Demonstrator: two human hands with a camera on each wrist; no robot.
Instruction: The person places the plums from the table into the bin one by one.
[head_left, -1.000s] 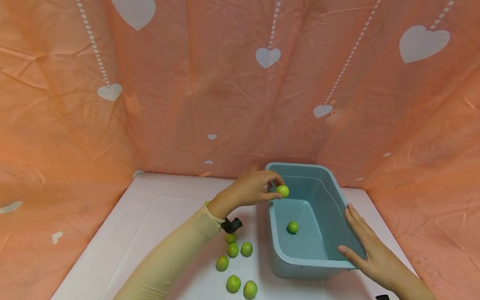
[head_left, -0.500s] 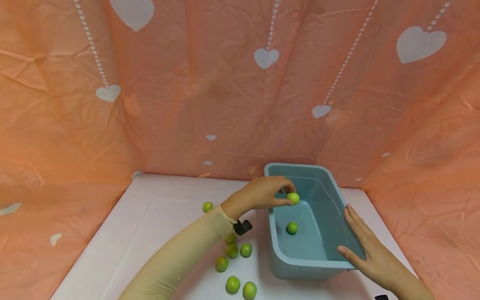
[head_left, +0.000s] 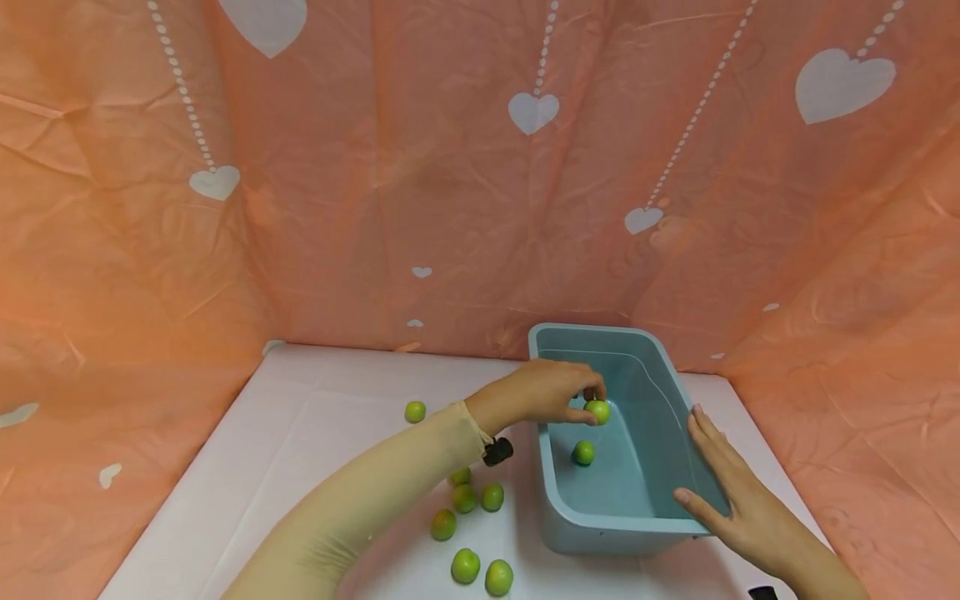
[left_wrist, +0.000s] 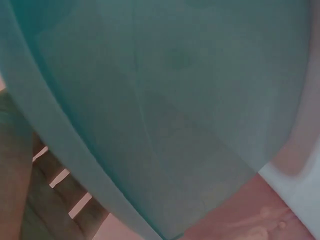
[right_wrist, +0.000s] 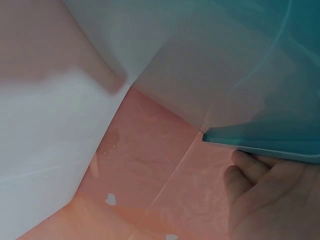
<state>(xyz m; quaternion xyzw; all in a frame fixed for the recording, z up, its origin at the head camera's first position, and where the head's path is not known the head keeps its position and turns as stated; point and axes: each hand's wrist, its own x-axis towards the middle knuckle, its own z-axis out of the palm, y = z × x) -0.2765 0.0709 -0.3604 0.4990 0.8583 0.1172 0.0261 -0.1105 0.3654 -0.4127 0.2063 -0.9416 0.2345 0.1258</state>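
In the head view my left hand (head_left: 542,393) reaches over the left rim into a blue-grey plastic bin (head_left: 557,492). It pinches a small round green fruit (head_left: 598,412) between thumb and fingertips. A second green fruit (head_left: 583,452) lies on the bin floor, nearer to me. My right hand (head_left: 738,493) rests on the bin's near right corner, fingers straight along the right rim and thumb at the front rim. The right wrist view shows that hand (right_wrist: 275,195) against the rim. Part of a hand (left_wrist: 55,195) shows in the left wrist view; the pinched fruit does not.
Left of the bin, several green fruits lie on the white table (head_left: 315,450), among them one near the front (head_left: 498,577) and a lone fruit (head_left: 415,412) further back. Orange sheeting with white hearts (head_left: 450,208) hangs behind and at both sides.
My left hand has moved right and lower with the green fruit, from the left rim to inside the bin. The lone fruit behind the forearm has come into full view. The right hand stays put.
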